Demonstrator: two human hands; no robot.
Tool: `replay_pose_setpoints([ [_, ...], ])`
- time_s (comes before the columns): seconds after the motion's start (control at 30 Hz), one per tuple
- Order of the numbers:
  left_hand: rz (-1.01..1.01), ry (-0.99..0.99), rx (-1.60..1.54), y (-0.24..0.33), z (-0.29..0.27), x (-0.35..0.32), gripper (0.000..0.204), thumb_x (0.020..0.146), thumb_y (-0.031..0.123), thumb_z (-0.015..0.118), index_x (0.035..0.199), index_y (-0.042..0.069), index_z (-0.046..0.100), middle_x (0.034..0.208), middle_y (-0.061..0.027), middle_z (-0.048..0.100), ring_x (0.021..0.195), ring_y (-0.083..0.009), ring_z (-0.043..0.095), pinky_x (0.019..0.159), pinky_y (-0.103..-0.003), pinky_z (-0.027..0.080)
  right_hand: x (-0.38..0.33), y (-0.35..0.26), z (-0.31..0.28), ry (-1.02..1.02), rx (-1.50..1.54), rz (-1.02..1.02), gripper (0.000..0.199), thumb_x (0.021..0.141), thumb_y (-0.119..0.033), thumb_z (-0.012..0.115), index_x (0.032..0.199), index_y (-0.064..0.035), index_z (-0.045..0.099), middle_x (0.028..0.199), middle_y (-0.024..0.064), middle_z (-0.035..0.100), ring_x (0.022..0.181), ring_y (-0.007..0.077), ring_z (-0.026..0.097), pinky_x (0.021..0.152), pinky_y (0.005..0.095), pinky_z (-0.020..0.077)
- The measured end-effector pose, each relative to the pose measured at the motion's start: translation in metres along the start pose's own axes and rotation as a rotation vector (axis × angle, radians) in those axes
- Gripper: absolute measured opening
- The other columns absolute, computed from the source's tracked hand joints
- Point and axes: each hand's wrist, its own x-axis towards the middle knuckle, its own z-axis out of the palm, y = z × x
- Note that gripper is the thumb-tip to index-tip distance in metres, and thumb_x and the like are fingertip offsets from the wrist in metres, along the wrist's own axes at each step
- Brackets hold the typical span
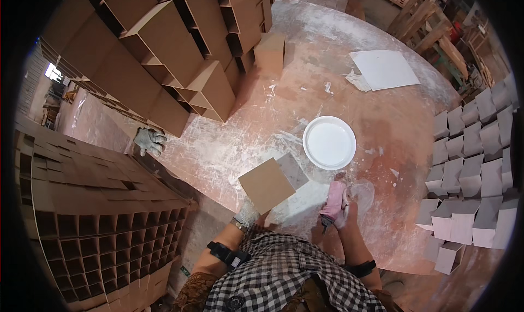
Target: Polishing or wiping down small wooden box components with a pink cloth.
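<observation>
We saw the left hand (pixel 249 213) gripping a brown box (pixel 266 185) by its near edge, left of the white dish (pixel 329 143); the right hand (pixel 343 213) clasped a pink bundle (pixel 333 196) (cloth, perhaps). Slack fingers, we judged, could drop the box.

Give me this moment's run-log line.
left hand: gripping brown cardboard piece; right hand: holding pink item; round white dish: just beyond right hand

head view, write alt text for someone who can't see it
The left hand holds square brown cardboard and the right hand a pink object, over a white-smeared table with a round white dish. Cardboard boxes are stacked leftward.
</observation>
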Motion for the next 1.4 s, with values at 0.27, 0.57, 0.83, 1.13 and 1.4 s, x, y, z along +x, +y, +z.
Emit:
replay_pose_setpoints([
  [0.27,0.229,-0.256,0.595,0.021,0.018,0.052,0.035,0.087,0.024,0.057,0.117,0.007,0.054,0.108,-0.0096,0.060,0.096,-0.0236,0.059,0.078,-0.038,0.049,0.030,-0.048,0.073,-0.031,-0.790,-0.413,0.033,0.085,-0.017,0.055,0.113,-0.0004,0.056,0.105,0.0123,0.063,0.095,0.0249,0.062,0.081,0.0369,0.0490],
  [0.57,0.230,-0.347,0.774,0.014,0.031,0.070,0.035,0.086,0.024,0.057,0.117,0.007,0.054,0.108,-0.0100,0.060,0.096,-0.0239,0.059,0.079,-0.038,0.049,0.064,-0.058,0.120,0.350,-2.157,-0.717,0.033,0.070,-0.016,0.057,0.099,-0.0028,0.063,0.100,0.0200,0.062,0.089,0.0375,0.060,0.079,0.0447,0.0477],
  [0.83,0.246,-0.370,0.868,0.015,0.031,0.071,0.036,0.086,0.023,0.057,0.118,0.007,0.054,0.108,-0.0104,0.060,0.096,-0.0242,0.059,0.079,-0.038,0.049,0.083,-0.064,0.114,0.178,-2.252,-0.665,0.038,0.073,-0.022,0.062,0.105,-0.0020,0.063,0.101,0.0210,0.062,0.085,0.0340,0.062,0.074,0.0428,0.0489],
  [1.13,0.295,-0.381,1.055,0.015,0.035,0.073,0.037,0.085,0.023,0.056,0.119,0.007,0.054,0.109,-0.0108,0.060,0.097,-0.0245,0.060,0.079,-0.037,0.049,0.085,-0.096,0.101,0.233,-1.232,-0.326,0.025,0.079,-0.013,0.060,0.097,0.0042,0.065,0.080,0.0090,0.065,0.070,0.0181,0.061,0.064,0.0311,0.0470],
  [1.4,0.350,-0.398,1.216,0.019,0.036,0.075,0.038,0.085,0.023,0.056,0.119,0.007,0.054,0.109,-0.0112,0.060,0.097,-0.0248,0.060,0.079,-0.037,0.049,0.061,-0.085,0.110,0.249,-1.146,-0.348,0.022,0.084,-0.012,0.059,0.094,0.0066,0.064,0.080,0.0078,0.063,0.069,0.0158,0.058,0.063,0.0294,0.0460],
])
